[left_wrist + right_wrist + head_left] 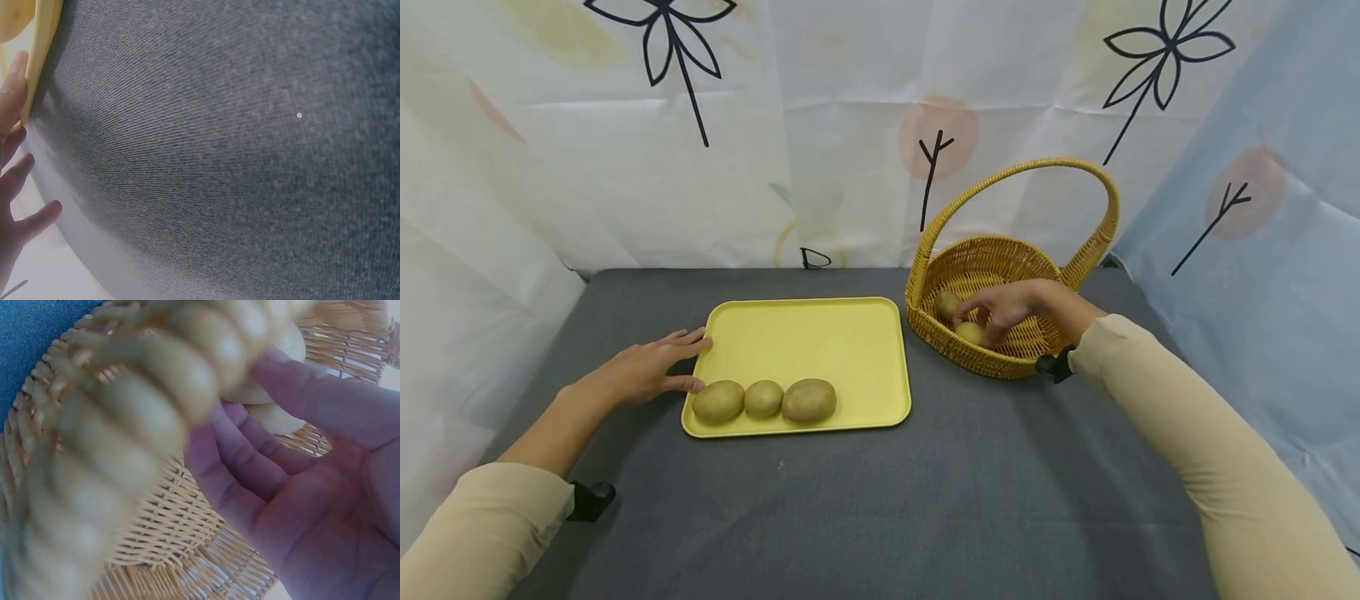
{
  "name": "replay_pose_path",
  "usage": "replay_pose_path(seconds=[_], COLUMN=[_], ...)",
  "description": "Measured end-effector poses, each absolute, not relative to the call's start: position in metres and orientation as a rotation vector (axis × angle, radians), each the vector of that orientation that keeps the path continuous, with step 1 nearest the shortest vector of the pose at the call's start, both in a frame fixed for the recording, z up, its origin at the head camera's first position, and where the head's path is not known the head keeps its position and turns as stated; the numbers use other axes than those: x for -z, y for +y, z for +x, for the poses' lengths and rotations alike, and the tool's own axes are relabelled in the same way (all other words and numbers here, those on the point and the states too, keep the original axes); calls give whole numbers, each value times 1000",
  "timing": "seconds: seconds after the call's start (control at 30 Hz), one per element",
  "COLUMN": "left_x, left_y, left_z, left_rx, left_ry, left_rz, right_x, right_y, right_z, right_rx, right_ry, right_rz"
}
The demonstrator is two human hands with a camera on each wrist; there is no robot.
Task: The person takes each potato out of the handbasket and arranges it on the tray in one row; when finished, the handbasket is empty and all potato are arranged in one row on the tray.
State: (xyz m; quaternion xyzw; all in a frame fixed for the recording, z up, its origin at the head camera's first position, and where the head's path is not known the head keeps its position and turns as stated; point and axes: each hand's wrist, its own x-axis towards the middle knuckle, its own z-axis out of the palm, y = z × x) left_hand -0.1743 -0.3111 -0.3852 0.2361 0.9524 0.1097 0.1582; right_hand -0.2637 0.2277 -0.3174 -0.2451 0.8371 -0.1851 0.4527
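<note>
My left hand rests at the left edge of a yellow tray, fingers spread over its rim and thumb beside the leftmost potato. On the tray's near side, a potato, a smaller potato and a larger potato lie in a row. Inside a wicker basket, my right hand pinches a potato between thumb and fingers. Another potato sits just behind it. The basket's handle hides part of the right fingers in the right wrist view.
The basket's tall arched handle rises over the right hand and wrist. Dark grey cloth covers the table. A patterned white curtain hangs along the back and sides.
</note>
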Motion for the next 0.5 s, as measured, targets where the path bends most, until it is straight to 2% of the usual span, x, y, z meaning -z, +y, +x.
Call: replay_pose_path(seconds=[0.5], left_x=[385], left_y=[-312], left_z=[-175], left_rx=[-320], left_ry=[2722], left_rz=[664], right_x=[254], right_y=[247], right_z=[-254], right_rx=[693], right_ry=[2230], right_rz=[-737])
